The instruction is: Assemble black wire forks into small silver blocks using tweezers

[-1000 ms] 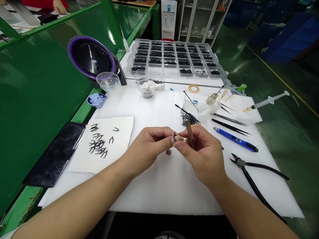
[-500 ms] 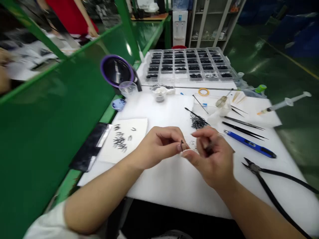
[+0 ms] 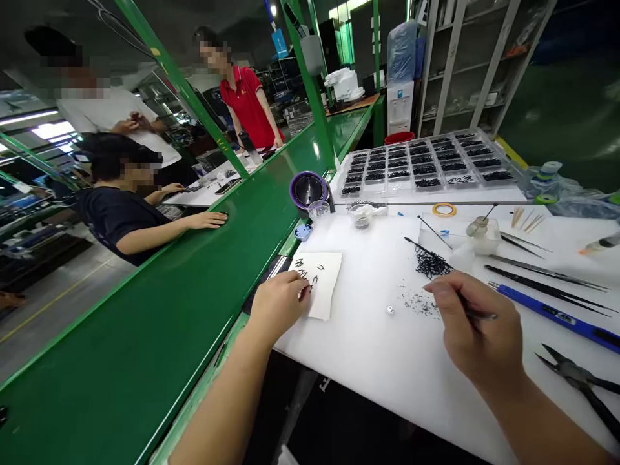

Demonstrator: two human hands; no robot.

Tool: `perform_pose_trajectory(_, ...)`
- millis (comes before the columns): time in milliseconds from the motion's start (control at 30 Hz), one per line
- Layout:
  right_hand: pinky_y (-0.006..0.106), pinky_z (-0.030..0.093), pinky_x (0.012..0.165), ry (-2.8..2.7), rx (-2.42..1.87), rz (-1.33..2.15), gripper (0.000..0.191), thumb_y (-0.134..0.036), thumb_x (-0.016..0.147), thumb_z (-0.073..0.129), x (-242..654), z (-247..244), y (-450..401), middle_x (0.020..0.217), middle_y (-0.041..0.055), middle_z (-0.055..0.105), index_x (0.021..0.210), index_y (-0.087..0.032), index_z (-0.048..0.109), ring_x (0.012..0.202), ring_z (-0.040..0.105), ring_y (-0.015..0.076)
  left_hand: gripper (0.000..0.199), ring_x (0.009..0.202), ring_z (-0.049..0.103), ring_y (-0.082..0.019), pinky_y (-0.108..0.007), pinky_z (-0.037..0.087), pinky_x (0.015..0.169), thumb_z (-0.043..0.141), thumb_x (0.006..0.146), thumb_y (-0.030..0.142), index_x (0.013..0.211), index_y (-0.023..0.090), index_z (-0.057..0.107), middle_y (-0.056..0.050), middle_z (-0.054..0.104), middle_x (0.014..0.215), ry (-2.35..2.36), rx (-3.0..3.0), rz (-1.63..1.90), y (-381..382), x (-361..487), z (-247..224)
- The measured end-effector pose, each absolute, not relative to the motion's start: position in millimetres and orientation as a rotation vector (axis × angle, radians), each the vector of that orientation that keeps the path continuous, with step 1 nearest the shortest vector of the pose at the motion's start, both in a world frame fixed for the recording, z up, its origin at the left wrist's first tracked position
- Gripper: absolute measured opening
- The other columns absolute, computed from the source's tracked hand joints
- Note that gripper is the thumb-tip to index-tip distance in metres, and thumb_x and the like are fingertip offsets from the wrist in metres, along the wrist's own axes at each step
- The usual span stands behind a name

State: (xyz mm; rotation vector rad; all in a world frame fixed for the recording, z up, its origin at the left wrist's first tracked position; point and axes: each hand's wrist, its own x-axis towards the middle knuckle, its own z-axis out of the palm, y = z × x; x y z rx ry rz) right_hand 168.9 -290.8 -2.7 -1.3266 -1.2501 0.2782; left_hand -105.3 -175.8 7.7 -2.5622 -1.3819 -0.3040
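My left hand (image 3: 278,303) is over the left edge of a white sheet (image 3: 329,284) that bears small dark curved pieces (image 3: 300,263). Its fingers are pressed together; whatever they hold, if anything, is hidden. On the right, my right hand (image 3: 477,323) is closed on a thin dark tool (image 3: 482,315) and hangs over the white work surface. Just beyond its fingertips lies a pile of black pieces (image 3: 431,263). Dark crumbs (image 3: 421,303) are scattered to the left of the right hand, with a small shiny object (image 3: 390,310) beside them.
Pliers (image 3: 571,371), a blue pen-like tool (image 3: 557,313) and tweezers (image 3: 547,274) lie at the right. A compartment tray (image 3: 421,161) stands at the back. Yellow tape (image 3: 444,209) and a purple-rimmed cup (image 3: 309,190) are nearer. People are beyond the green partition (image 3: 159,323).
My hands were together at the middle and are now apart, the left one over the white sheet, the right one farther right. The view has swung left and up, showing more people.
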Motion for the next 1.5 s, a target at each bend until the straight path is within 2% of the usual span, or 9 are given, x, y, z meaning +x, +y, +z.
perform_pose_trajectory(233,0.03,0.035,0.05,-1.011,-1.173,0.31,0.029,-0.035,0.097,0.047,175,-16,-282,0.06,-0.002,0.046,0.083,-0.019,0.067,0.054,0.044,0.0129,0.028,0.078,0.065,-0.02,-0.03,0.044,0.061,0.05,0.089,0.021,0.079,0.019,0.076,-0.006,0.071,0.082,-1.364,-2.518,-0.169,-177,-93,-4)
perform_pose_trajectory(400,0.036,0.044,0.065,-0.718,-1.047,0.252,0.036,-0.049,0.092,0.049,183,-13,-276,0.076,0.0032,0.056,0.077,-0.021,0.065,0.069,0.055,0.0181,0.029,0.078,0.066,-0.02,-0.029,0.044,0.059,0.05,0.089,0.02,0.079,0.02,0.076,-0.006,0.071,0.082,-1.374,-2.545,-0.172,-180,-93,0)
perform_pose_trajectory(567,0.033,0.037,0.05,-0.621,-1.164,0.344,0.056,-0.065,0.094,0.035,185,-7,-281,0.059,0.0021,0.052,0.067,-0.023,0.062,0.053,0.05,0.0177,0.027,0.073,0.065,-0.016,-0.027,0.048,0.061,0.049,0.092,0.025,0.088,0.021,0.075,-0.004,0.072,0.093,-1.455,-2.563,-0.31,-174,-96,31)
perform_pose_trajectory(633,0.034,0.043,0.05,-0.636,-1.201,0.342,0.055,-0.064,0.095,0.037,183,-5,-282,0.058,0.0015,0.055,0.077,-0.022,0.067,0.051,0.054,0.0175,0.03,0.072,0.064,-0.015,-0.027,0.049,0.064,0.046,0.094,0.027,0.092,0.018,0.074,-0.005,0.072,0.096,-1.465,-2.572,-0.387,-169,-83,46)
perform_pose_trajectory(733,0.04,0.057,0.07,-0.687,-1.219,0.4,0.04,-0.053,0.092,0.056,180,-5,-277,0.081,0.0057,0.071,0.099,-0.018,0.072,0.07,0.069,0.0205,0.029,0.083,0.065,-0.017,-0.029,0.05,0.071,0.046,0.095,0.028,0.103,0.021,0.073,-0.004,0.072,0.101,-1.359,-2.689,-0.401,-164,-39,56)
perform_pose_trajectory(867,0.045,0.057,0.089,-0.676,-1.273,0.472,0.032,-0.036,0.078,0.078,183,-11,-271,0.1,0.0077,0.075,0.105,-0.02,0.074,0.091,0.073,0.0242,0.021,0.091,0.066,-0.024,-0.032,0.05,0.068,0.057,0.088,0.026,0.1,0.023,0.075,-0.005,0.073,0.094,-1.077,-2.915,-0.244,-159,38,40)
perform_pose_trajectory(1033,0.041,0.059,0.084,-0.754,-1.335,0.222,0.023,-0.034,0.081,0.073,191,-13,-269,0.109,0.008,0.07,0.1,-0.021,0.075,0.098,0.069,0.0239,0.021,0.094,0.066,-0.025,-0.033,0.051,0.07,0.058,0.087,0.025,0.1,0.023,0.074,-0.005,0.071,0.099,-0.925,-3.03,-0.224,-149,79,8)
perform_pose_trajectory(1200,0.044,0.056,0.089,-0.736,-1.393,0.402,0.024,-0.038,0.084,0.07,193,-12,-269,0.096,0.0067,0.075,0.101,-0.021,0.072,0.092,0.071,0.0233,0.021,0.093,0.065,-0.021,-0.031,0.052,0.072,0.058,0.09,0.03,0.104,0.026,0.073,-0.003,0.069,0.101,-0.908,-3.091,-0.276,-141,73,-8)
perform_pose_trajectory(1500,0.04,0.054,0.09,-0.754,-1.428,0.403,0.019,-0.037,0.085,0.069,191,-9,-271,0.095,0.0036,0.072,0.097,-0.023,0.071,0.092,0.069,0.0206,0.024,0.085,0.062,-0.024,-0.036,0.047,0.075,0.05,0.092,0.019,0.08,0.016,0.071,-0.008,0.068,0.084,-0.771,-3.067,-0.283,-145,88,-15)
